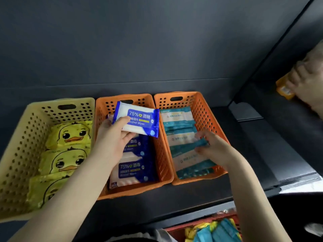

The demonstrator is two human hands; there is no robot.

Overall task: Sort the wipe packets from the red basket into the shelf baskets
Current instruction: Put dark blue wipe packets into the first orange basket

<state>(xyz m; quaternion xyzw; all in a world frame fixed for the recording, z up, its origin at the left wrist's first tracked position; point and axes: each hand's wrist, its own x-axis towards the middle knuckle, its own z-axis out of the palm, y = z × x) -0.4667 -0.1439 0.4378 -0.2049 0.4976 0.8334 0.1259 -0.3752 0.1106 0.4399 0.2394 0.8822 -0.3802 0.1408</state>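
Farthest left on the shelf point(192, 199) I see the yellow basket point(17, 137), its duck packets point(70, 135) overlapping in a row. Next comes the middle orange basket point(162, 163), where blue alcohol packets point(131, 170) lie flat. Above its far half the left hand point(113, 135) has thumb and fingers clamped on the near edge of a blue-and-white alcohol packet point(138, 119), tilted, with its right corner hanging over the wall shared with the right orange basket point(204, 112). My worry there is that a release from this height and angle could tip the packet across the wall into the wrong basket, or leave it propped on the rim. In the right basket teal packets point(178, 116) are stacked like shingles, and the right hand point(213, 145) has its fingertips closed in a pinch on one teal packet point(201, 143) in mid-row. I judge it is being tucked in; pushing too hard could ruck the neighbours up or slide the light basket along the shelf. Both hands working at once also means the forearms could knock each other. Low at the right, the red basket point(176, 230) holds mixed yellow and teal packets point(218, 231), so sorting is not finished. At the far right edge a blurred hand point(307, 81) rests on an orange packet point(284, 89).
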